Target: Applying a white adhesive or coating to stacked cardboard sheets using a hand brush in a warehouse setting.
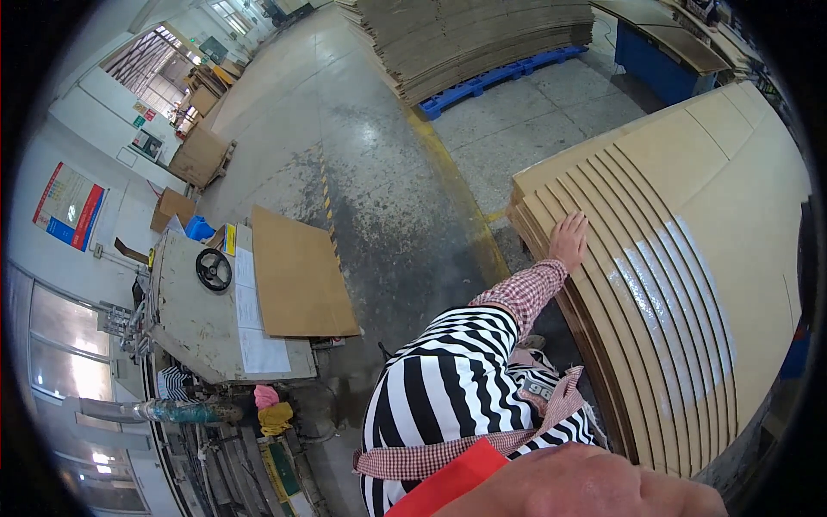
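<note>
A stack of brown cardboard sheets [741, 198] stands at the right, its upper sheets fanned out so that their edges form several curved steps. A glossy whitish patch [646, 269] runs across the stepped edges. My left hand [569, 243] rests on the stack's near left part, palm down with the fingers stretched over the sheets. It grips nothing that I can see. A red-and-white checked sleeve covers that forearm, below a black-and-white striped shirt sleeve. My right hand is not in view.
On the left stands a machine table [185, 332] with a black handwheel [214, 270], papers [258, 345] and a cardboard sheet [301, 276] overhanging it. Ahead, piled cardboard [482, 43] sits on a blue pallet [504, 79]. A blue-sided table [659, 65] stands far right.
</note>
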Demonstrator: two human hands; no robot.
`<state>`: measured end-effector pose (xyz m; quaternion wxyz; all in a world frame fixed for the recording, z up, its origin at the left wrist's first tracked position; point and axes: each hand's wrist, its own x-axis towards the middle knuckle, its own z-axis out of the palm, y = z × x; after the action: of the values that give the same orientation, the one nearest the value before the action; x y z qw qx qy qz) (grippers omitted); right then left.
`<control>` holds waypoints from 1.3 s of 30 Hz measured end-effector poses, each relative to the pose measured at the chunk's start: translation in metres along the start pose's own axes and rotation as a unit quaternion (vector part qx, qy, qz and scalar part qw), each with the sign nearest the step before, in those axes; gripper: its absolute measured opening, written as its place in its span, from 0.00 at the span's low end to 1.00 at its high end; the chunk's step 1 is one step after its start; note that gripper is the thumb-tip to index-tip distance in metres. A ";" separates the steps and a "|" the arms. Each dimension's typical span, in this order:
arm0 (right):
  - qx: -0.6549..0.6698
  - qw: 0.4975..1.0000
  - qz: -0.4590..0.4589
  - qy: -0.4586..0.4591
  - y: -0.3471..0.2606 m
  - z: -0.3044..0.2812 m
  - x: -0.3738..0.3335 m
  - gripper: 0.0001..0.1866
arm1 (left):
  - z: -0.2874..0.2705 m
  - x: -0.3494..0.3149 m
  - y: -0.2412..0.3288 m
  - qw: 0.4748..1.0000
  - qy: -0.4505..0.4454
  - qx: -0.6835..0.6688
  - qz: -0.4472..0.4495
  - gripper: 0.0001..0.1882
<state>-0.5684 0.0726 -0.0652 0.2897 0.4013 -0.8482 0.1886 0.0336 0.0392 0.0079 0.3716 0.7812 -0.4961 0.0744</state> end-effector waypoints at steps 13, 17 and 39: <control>-0.008 1.000 0.007 0.002 -0.002 -0.001 -0.001 0.17 | 0.001 0.000 -0.001 0.999 -0.032 0.005 -0.018 0.24; -0.011 1.000 0.010 0.003 -0.001 -0.001 -0.002 0.17 | 0.003 0.000 -0.001 1.000 -0.009 0.008 -0.003 0.24; -0.023 0.999 0.023 0.008 0.001 0.001 -0.002 0.18 | 0.004 0.000 -0.001 1.000 0.015 0.006 0.005 0.23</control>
<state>-0.5690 0.0735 -0.0673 0.3014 0.3734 -0.8590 0.1787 0.0338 0.0371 0.0048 0.3735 0.7797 -0.4942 0.0911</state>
